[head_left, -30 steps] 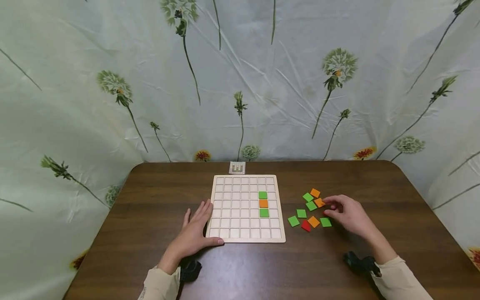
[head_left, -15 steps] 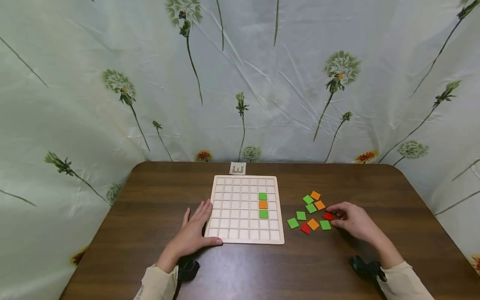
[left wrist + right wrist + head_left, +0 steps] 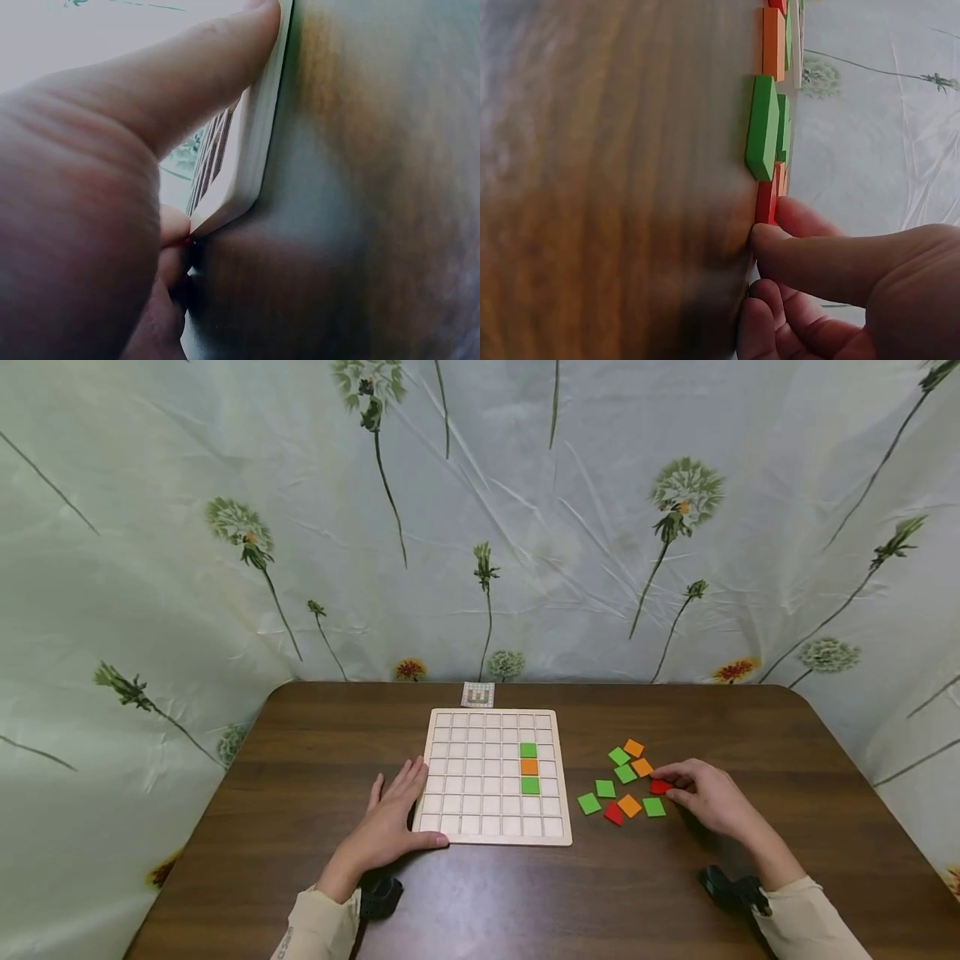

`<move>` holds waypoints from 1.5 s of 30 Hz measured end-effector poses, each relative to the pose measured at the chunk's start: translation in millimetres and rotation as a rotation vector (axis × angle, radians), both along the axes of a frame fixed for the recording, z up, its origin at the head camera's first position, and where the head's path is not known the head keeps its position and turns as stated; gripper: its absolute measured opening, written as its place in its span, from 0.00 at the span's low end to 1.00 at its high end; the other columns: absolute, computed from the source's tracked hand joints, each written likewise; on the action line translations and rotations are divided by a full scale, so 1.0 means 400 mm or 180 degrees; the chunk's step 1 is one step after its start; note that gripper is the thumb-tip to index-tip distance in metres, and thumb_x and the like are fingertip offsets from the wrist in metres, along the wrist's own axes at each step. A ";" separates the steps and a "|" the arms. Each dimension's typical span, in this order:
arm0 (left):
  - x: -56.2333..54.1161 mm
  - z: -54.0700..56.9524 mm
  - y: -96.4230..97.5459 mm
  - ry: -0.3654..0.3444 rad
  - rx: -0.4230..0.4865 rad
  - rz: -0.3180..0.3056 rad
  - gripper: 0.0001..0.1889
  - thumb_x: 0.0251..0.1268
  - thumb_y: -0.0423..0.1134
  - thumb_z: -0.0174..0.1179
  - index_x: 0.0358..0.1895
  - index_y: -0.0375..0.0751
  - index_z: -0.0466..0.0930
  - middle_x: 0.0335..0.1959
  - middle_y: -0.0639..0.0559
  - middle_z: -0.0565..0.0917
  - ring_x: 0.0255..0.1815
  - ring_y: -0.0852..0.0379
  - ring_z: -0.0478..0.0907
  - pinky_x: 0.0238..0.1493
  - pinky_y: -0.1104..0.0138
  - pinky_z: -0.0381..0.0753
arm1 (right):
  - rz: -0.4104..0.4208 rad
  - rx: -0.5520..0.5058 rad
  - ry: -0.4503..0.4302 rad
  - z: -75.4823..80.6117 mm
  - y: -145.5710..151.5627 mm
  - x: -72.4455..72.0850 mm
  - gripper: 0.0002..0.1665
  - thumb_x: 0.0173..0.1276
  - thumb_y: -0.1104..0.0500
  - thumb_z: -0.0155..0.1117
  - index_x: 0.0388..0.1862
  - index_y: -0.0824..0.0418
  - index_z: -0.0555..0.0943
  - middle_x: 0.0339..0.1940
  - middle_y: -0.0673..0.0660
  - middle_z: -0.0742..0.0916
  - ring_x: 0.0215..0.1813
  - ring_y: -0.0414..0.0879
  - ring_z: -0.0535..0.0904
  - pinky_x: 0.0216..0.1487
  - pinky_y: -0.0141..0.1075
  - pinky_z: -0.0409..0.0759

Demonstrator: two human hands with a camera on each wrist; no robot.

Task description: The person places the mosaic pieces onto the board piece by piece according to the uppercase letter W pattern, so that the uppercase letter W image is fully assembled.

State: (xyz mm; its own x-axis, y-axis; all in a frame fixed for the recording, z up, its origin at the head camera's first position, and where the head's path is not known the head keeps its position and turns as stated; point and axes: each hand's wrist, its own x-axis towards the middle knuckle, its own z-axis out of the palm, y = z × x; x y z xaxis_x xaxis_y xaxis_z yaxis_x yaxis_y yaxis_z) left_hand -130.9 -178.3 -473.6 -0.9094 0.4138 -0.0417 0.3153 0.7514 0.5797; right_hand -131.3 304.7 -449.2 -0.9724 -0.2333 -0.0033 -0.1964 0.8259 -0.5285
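Observation:
A pale wooden grid board [image 3: 480,840] lies on the table, with two green tiles and an orange one in a column of its cells. My left hand [image 3: 386,833] rests at its near left corner, fingers spread along the left edge and thumb against the front edge. In the left wrist view that thumb [image 3: 202,64] lies along the rim. To the right of the board, my right hand [image 3: 708,795] pinches a red tile [image 3: 659,787] between thumb and forefinger, low at the table. The right wrist view shows the red tile [image 3: 766,202] at the fingertips, partly hidden.
Loose tiles lie between the board and my right hand: several green ones [image 3: 605,788], orange ones [image 3: 629,806] and another red one [image 3: 613,814]. A small card with a printed grid [image 3: 477,695] lies behind the board. A flowered curtain [image 3: 570,568] hangs behind the table.
My right hand has shifted slightly toward me, and the red tile it mostly covered now shows between its thumb and forefinger. My left hand stays at the board.

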 end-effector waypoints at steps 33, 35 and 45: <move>-0.001 -0.005 -0.002 -0.0111 -0.0005 0.0018 0.62 0.53 0.66 0.70 0.81 0.36 0.45 0.82 0.44 0.44 0.83 0.46 0.38 0.74 0.40 0.26 | -0.0023 -0.0028 0.0188 0.029 -0.068 -0.007 0.17 0.65 0.62 0.72 0.52 0.65 0.86 0.47 0.61 0.85 0.46 0.55 0.80 0.47 0.52 0.79; -0.001 -0.006 -0.001 -0.0108 -0.0003 0.0025 0.62 0.53 0.66 0.70 0.81 0.36 0.45 0.82 0.44 0.44 0.83 0.46 0.38 0.74 0.40 0.26 | 0.0022 -0.0057 0.0230 0.031 -0.084 -0.009 0.17 0.65 0.62 0.72 0.52 0.64 0.86 0.46 0.60 0.85 0.44 0.52 0.80 0.44 0.49 0.79; -0.002 -0.005 -0.001 -0.0088 0.0029 0.0015 0.61 0.53 0.64 0.71 0.80 0.34 0.46 0.82 0.42 0.46 0.83 0.45 0.38 0.74 0.40 0.26 | 0.0228 -0.0208 0.0328 0.046 -0.170 -0.024 0.15 0.64 0.62 0.73 0.50 0.63 0.86 0.40 0.52 0.85 0.41 0.48 0.78 0.38 0.41 0.78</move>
State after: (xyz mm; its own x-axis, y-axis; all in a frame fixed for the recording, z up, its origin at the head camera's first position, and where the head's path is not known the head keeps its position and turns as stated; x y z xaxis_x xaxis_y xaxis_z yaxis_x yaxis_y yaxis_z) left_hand -131.7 -178.7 -475.5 -0.9099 0.4101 -0.0630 0.2957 0.7474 0.5950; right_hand -140.7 236.7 -430.7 -0.9476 -0.2986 0.1133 -0.3097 0.7723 -0.5547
